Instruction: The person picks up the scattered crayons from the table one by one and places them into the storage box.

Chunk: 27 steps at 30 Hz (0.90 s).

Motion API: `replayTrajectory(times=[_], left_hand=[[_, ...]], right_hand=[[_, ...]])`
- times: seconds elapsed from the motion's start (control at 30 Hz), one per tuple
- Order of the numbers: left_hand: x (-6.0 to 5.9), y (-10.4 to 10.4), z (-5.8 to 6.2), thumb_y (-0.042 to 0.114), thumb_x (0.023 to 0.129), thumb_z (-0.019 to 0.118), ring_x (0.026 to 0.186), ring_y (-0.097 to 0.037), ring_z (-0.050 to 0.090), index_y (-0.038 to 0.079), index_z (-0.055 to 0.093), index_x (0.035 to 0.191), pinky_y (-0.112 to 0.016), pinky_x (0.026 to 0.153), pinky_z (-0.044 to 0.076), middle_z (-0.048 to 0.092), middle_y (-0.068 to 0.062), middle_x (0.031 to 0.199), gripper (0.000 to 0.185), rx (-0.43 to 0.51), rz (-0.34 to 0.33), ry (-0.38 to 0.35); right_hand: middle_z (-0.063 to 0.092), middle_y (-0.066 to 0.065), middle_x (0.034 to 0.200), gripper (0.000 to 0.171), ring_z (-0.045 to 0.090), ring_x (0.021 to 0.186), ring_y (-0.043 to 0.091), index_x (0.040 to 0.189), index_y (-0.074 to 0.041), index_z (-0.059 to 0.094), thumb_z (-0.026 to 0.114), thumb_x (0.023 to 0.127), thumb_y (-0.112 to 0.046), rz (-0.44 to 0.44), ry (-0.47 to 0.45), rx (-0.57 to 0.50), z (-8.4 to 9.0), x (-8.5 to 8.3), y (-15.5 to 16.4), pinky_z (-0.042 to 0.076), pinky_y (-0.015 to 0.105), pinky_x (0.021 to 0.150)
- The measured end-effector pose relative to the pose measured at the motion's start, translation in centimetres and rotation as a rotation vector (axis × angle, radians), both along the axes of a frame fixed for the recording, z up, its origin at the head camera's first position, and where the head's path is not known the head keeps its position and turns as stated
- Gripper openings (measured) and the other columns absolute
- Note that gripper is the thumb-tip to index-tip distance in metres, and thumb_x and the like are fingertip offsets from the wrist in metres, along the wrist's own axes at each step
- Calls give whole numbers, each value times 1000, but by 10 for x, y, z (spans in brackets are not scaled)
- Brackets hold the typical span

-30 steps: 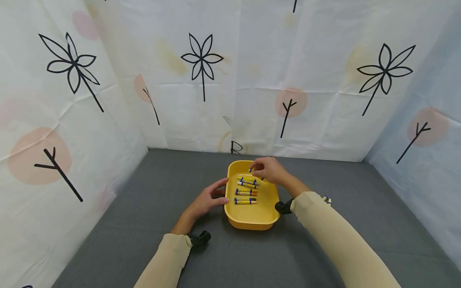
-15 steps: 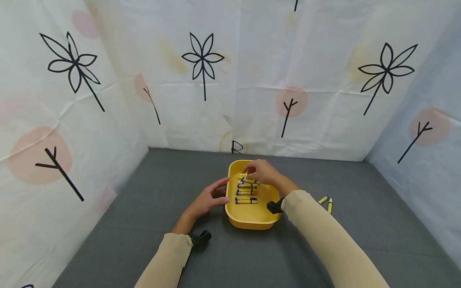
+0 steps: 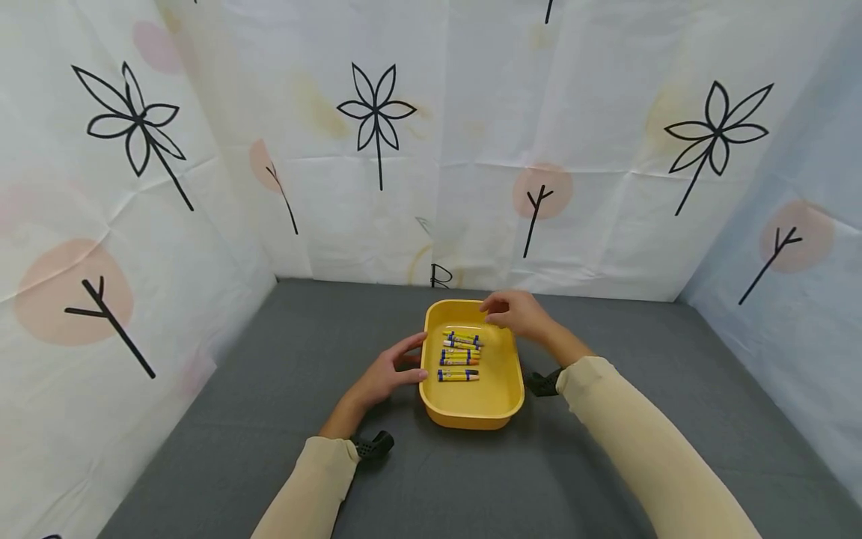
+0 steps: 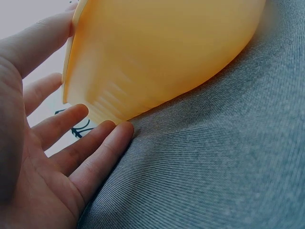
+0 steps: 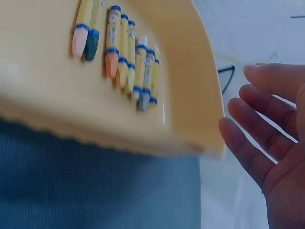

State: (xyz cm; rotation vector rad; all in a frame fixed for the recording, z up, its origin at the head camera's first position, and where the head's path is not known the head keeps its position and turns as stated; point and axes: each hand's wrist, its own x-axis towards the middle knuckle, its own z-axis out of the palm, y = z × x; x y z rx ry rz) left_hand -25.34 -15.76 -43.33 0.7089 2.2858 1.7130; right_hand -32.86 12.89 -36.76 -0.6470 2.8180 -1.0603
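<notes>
A yellow plastic tray (image 3: 500, 378) lies in the middle of the head view, with several crayons (image 3: 459, 362) in yellow and blue wrappers side by side in it. Peach, dark green, orange and grey tips show in the right wrist view. My left hand (image 3: 381, 379) rests against the tray's left side, fingers spread and nearly straight; in the left wrist view its fingertips (image 4: 125, 130) are at the tray's outer wall. At the far right corner of the tray hovers my right hand (image 3: 517, 313), its fingers loosely bent and holding nothing.
Dark grey cloth (image 3: 323, 329) covers the table around the tray. A white patterned curtain (image 3: 485, 135) closes off the back and both sides. My right sleeve (image 3: 646, 442) crosses the table on the right and hides what lies beneath it.
My right hand lowered a crayon to the far end of the row, let it go, and moved right to the corner. Two loose crayons beside the right sleeve are now hidden. The left hand stayed put.
</notes>
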Motion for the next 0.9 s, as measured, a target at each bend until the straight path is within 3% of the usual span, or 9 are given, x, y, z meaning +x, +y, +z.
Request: replayTrajectory(times=[0.33, 0.53, 0.9], left_hand=[[0, 1, 0, 7, 93, 63, 127, -40, 45, 4, 29, 153, -51, 103, 39, 31, -20, 153, 69, -8, 0, -9], [0, 2, 0, 8, 93, 63, 127, -40, 45, 3, 29, 152, -52, 103, 39, 31, -21, 153, 69, -8, 3, -6], [2, 2, 1, 8, 93, 62, 127, -39, 46, 4, 29, 153, -51, 102, 39, 31, -20, 153, 68, -18, 13, -5]], right_hand=[[66, 16, 105, 19, 62, 92, 29, 110, 0, 68, 66, 93, -7, -55, 48, -18, -9, 8, 55, 54, 41, 78], [66, 19, 105, 17, 62, 96, 33, 108, 1, 67, 65, 92, -4, -19, 59, 2, -21, 15, 82, 53, 44, 81], [66, 18, 104, 22, 61, 94, 32, 111, 5, 66, 66, 91, -3, -10, -13, 71, -39, 27, 122, 52, 46, 79]])
